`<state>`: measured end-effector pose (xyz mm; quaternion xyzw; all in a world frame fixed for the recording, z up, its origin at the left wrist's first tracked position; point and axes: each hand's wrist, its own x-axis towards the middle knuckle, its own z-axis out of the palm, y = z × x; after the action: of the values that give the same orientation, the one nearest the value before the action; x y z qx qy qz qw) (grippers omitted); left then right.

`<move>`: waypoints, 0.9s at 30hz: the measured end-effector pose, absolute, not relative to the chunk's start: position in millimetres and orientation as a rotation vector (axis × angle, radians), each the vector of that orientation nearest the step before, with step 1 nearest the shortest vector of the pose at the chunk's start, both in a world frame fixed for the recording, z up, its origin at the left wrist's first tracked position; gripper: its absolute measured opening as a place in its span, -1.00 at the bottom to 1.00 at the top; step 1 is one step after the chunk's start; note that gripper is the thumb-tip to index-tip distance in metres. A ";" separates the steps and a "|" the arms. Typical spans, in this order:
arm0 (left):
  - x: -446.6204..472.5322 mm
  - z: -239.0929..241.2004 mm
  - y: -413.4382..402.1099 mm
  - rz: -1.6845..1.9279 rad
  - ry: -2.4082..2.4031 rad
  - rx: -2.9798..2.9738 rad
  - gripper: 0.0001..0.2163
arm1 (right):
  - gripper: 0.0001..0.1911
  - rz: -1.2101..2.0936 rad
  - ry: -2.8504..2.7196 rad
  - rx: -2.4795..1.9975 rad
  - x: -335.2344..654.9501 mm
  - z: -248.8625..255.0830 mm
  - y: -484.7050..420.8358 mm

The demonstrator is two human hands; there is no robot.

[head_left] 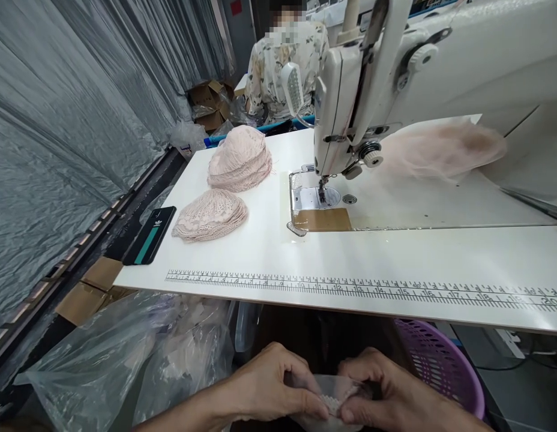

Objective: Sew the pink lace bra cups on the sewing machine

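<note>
Low in the view, below the table edge, my left hand (272,384) and my right hand (380,393) meet around a small pale piece of lace fabric (330,399). Both hands pinch it with fingers closed, thumbs and fingertips almost touching each other. On the white sewing table (395,264) lie two stacks of pink lace cups, one nearer (210,215) and one farther back (240,159). The white sewing machine (386,78) stands at the right with its needle over the metal plate (317,201).
A dark phone (150,235) lies at the table's left edge. A purple basket (440,363) sits under the table at right, clear plastic bags (125,366) at left. Sheer pink fabric (440,150) lies behind the machine. Another person (285,57) sits beyond the table. Grey plastic sheeting hangs at left.
</note>
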<state>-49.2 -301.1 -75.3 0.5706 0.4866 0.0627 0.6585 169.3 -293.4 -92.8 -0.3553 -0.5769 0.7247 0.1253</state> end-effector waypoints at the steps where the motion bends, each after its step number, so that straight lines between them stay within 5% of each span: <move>1: -50.3 -75.5 -301.2 0.143 1.107 1.265 -0.79 | -0.62 2.107 -1.670 -1.043 168.4 -92.5 -292.8; 14: -56.1 -71.2 -299.5 0.250 1.067 1.154 -0.85 | -0.56 2.166 -1.577 -1.091 161.2 -100.3 -294.8; 20: -71.2 -75.9 -304.6 0.202 1.019 1.222 -0.67 | -0.56 2.209 -1.541 -1.125 172.1 -103.2 -293.6; 27: -73.8 -81.6 -305.4 0.262 1.022 1.321 -0.78 | -0.57 2.187 -1.624 -1.178 173.6 -105.1 -292.1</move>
<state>-73.8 -305.4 -81.6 0.5846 0.4522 0.1160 0.6635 173.6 -292.1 -105.1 -0.3954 -0.5451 0.7342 0.0869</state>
